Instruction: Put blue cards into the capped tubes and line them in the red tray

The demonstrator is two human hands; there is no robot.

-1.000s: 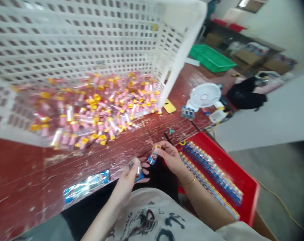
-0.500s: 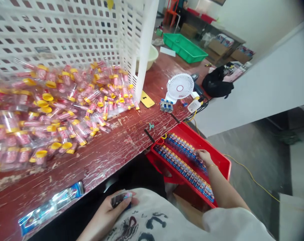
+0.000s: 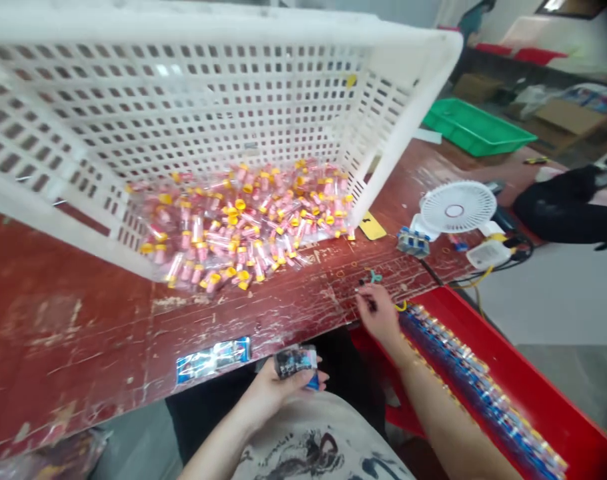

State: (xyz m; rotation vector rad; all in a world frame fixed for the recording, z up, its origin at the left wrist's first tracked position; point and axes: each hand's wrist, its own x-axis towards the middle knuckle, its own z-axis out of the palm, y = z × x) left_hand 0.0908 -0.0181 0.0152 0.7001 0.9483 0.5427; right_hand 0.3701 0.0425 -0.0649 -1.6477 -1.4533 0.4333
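In front of my body, my left hand [image 3: 269, 390] is closed around a small dark packet [image 3: 294, 362] with a blue end. My right hand [image 3: 379, 313] is over the front edge of the table, its fingers curled together. A small dark patch shows between those fingers, too blurred to name. Just beyond its fingertips lies a small teal piece [image 3: 375, 276]. Under my right forearm, a red tray [image 3: 488, 327] holds rows of small blue packs [image 3: 476, 387]. A long shiny blue wrapper [image 3: 213, 361] lies on the table to the left of my left hand.
A white perforated crate [image 3: 223, 113] holds many clear tubes with yellow caps [image 3: 253, 227]. To its right are a yellow phone [image 3: 372, 227], a bundle of small packs [image 3: 413, 241], a white fan [image 3: 457, 207] and a white charger with cables [image 3: 488, 255]. A green tray [image 3: 478, 127] sits farther back.
My right hand has left the packs in the red tray and moved left to the table edge. My left hand still holds the packet. The view has swung left, showing more of the crate.
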